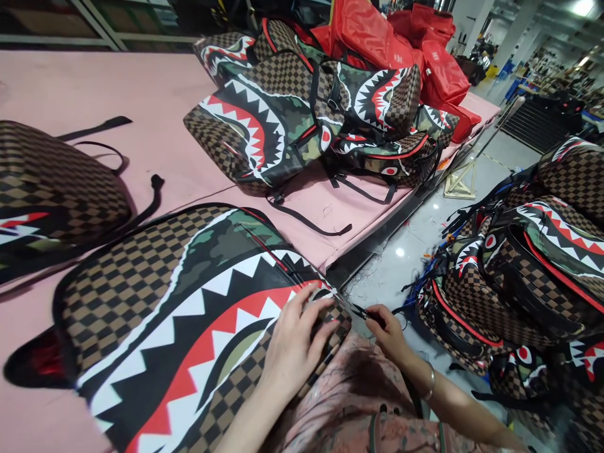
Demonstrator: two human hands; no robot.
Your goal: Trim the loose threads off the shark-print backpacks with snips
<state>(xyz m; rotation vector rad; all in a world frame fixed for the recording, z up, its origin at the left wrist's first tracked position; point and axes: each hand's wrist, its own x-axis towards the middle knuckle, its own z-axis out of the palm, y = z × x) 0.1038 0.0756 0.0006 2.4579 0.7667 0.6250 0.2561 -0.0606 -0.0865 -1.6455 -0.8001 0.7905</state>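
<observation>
A backpack with brown checks, camouflage and a printed shark mouth lies flat in front of me on the pink table. My left hand rests on its near right corner, fingers spread and bent over the printed surface. Just beyond that corner, my right hand grips small dark scissors, their tips pointing at the bag's edge. Whether the blades touch a thread there I cannot make out. A dark flap with a red lining sticks out at the bag's left end.
More shark-print backpacks are heaped farther up the pink table, with red bags behind. Another checked bag lies at left. A pile of backpacks stands at right, across a strip of floor.
</observation>
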